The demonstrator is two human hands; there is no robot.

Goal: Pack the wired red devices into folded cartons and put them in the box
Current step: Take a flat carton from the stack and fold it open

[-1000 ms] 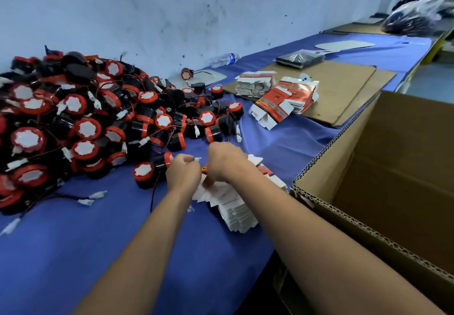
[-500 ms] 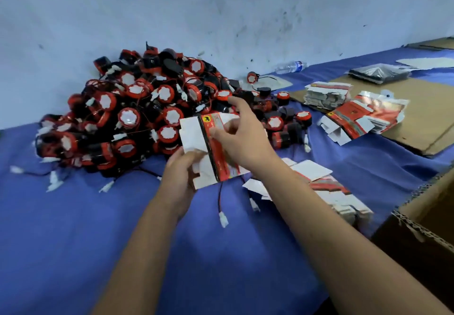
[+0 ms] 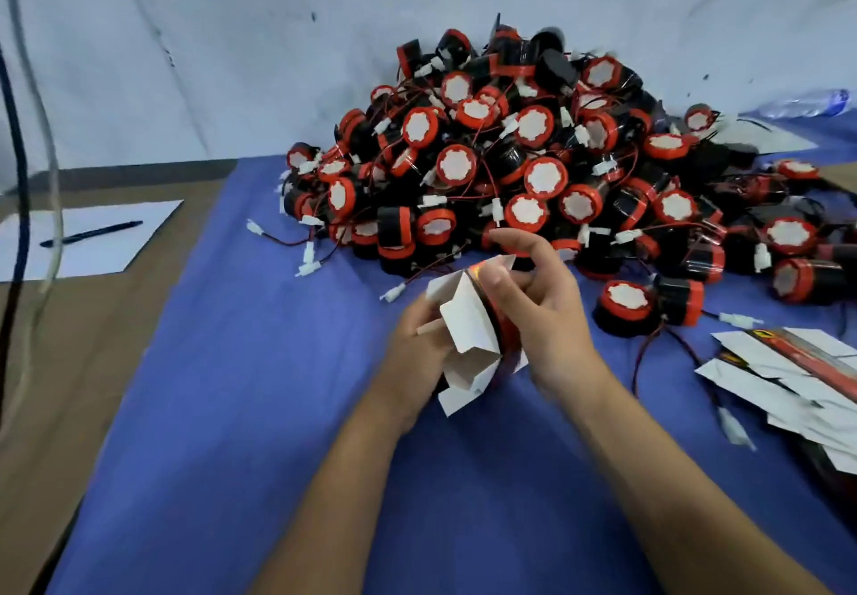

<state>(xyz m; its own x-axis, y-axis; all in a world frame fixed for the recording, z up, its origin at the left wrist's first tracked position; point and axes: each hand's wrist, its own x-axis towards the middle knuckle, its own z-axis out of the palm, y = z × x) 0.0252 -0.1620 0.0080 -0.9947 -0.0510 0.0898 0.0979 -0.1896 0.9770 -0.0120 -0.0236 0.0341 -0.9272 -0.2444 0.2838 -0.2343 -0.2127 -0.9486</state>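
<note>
A white and red carton (image 3: pixel 468 330) is held between both hands above the blue cloth, partly unfolded with its flaps sticking out. My left hand (image 3: pixel 417 344) grips its lower left side. My right hand (image 3: pixel 538 307) pinches its red edge, thumb on top, index finger raised. Behind them lies a big heap of red and black wired devices (image 3: pixel 524 167) with white connectors. One device (image 3: pixel 626 304) lies apart at the heap's near right. A stack of flat cartons (image 3: pixel 788 376) lies at the right edge.
A blue cloth (image 3: pixel 259 409) covers the table. At the left, brown board (image 3: pixel 83 362) carries a white sheet (image 3: pixel 88 237) with a pen (image 3: pixel 90 233). Cables (image 3: pixel 18 177) hang at the far left. A plastic bottle (image 3: pixel 807 103) lies by the wall.
The view has swung left, so the box and far cartons are out of sight. The flat carton picked from the stack is now being opened between both hands, closer to me.
</note>
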